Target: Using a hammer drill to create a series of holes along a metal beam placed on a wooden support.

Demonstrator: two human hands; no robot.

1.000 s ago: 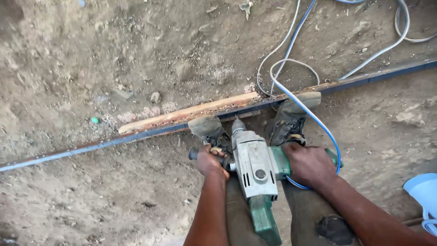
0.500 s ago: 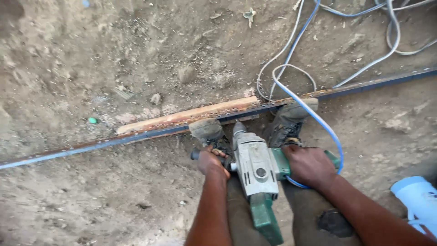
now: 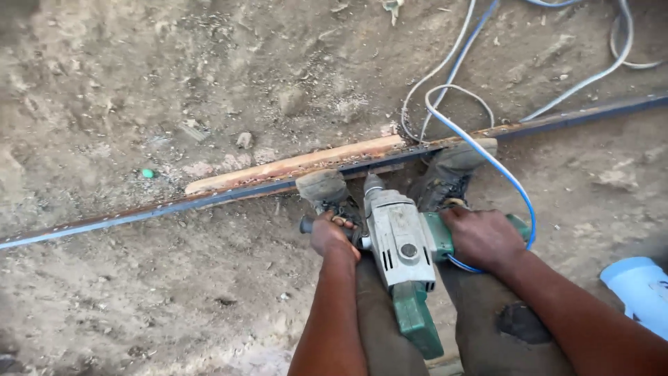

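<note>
Our fingers are curled tight on both sides of a power drill [image 3: 400, 244]. The left hand [image 3: 332, 235] is closed in a fist around the dark side handle [image 3: 307, 224] that sticks out to the left of the drill, with its black end showing past the knuckles. The right hand [image 3: 482, 239] is closed over the green grip on the drill's right side, palm down, fingers wrapped out of sight beneath it. Both forearms reach in from the near edge, the left one almost straight up the view, the right one slanting in from the near right corner.

The drill is grey with a green rear handle pointing back toward us. Its nose points away and down, meeting a long metal bar [image 3: 209, 200] that lies on the dirt and runs from the left edge to the far right. A strip of wood [image 3: 292, 166] lies along the far side of the bar, touching it.

Our two dusty boots stand on the bar, the left boot [image 3: 322, 188] just left of the drill's nose and the right boot [image 3: 452, 170] just right of it. A blue cable [image 3: 501, 174] loops from the drill past the right boot. Pale cables [image 3: 445, 66] trail over the dirt at the far right. A pale blue pipe [image 3: 637, 289] shows at the near right edge.
</note>
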